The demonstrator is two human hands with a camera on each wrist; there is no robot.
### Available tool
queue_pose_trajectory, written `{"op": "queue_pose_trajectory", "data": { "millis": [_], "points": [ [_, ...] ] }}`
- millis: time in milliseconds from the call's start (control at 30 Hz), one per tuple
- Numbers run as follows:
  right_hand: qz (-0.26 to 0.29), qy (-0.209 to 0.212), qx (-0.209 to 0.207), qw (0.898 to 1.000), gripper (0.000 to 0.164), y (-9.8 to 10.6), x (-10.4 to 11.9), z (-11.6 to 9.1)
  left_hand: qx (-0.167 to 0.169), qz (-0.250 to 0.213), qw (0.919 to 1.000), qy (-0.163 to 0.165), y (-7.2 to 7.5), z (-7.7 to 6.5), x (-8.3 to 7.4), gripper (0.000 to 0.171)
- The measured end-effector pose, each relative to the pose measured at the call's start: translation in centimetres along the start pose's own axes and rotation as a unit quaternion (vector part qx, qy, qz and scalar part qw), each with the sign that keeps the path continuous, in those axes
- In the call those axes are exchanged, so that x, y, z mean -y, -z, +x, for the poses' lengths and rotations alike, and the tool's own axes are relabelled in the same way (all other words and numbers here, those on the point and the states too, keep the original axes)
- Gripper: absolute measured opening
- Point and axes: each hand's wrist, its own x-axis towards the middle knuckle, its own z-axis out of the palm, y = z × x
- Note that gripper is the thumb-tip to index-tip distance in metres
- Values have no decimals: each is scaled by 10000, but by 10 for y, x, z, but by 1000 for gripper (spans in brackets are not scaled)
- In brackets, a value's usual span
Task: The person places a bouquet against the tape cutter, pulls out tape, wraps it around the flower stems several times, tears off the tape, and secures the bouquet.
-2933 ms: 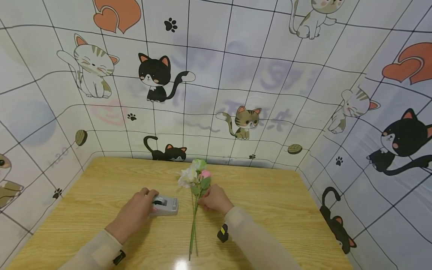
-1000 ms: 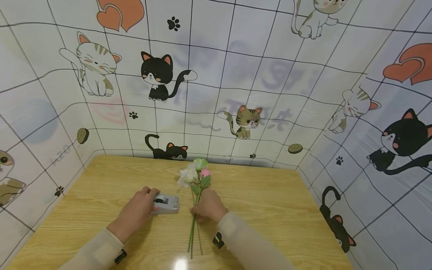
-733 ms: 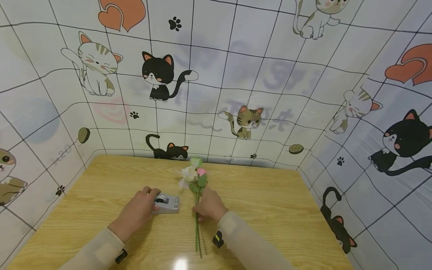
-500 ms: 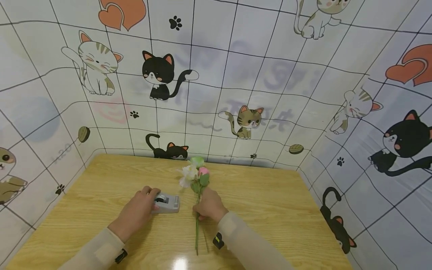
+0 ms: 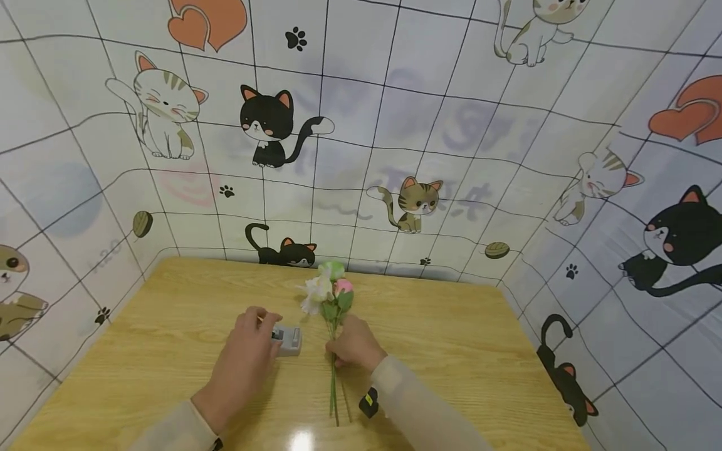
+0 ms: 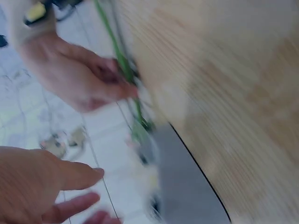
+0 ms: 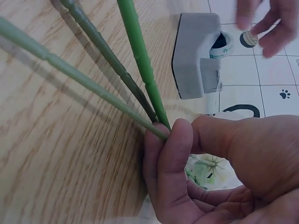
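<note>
My right hand pinches the stems of several artificial flowers just below their leaves; three stems fan out on the near side. The blooms are a white flower, a pink bud and a pale green flower, lying toward the back. In the right wrist view, thumb and fingers close round the green stem. A grey tape dispenser with a tape roll stands left of the flowers. My left hand hovers beside it, apart from it, fingers loosely extended and holding nothing.
The wood-grain table carries the dispenser and flowers. A cloth wall printed with cartoon cats encloses its back and sides. Dark wrist devices, one on the right wrist, sit at both sleeves.
My left hand has let go of the tape dispenser and lifted toward the camera, slightly right. The right hand has moved down the stems, gathered them and shifted slightly; the dispenser stays put.
</note>
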Motion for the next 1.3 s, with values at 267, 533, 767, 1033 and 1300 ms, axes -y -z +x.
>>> {"op": "queue_pose_trajectory", "data": {
  "millis": [267,533,767,1033,1300],
  "points": [
    [57,-42,-15,10000,23,10,0,-4,1594,-2740,9471,512,-26,-1,-35,18],
    [39,-2,50,10000,25,12,0,-3,2743,-4597,8390,970,-52,4,-48,33],
    [142,0,45,9999,28,12,1,-4,2939,-5493,7633,1710,-58,5,-59,22],
    [207,138,-43,9997,47,17,2,-7,2925,-5471,7620,1856,-62,7,-57,19],
    [-37,635,-587,9962,60,30,-2,-7,2858,-5546,7617,1747,-59,6,-57,20]
  ]
}}
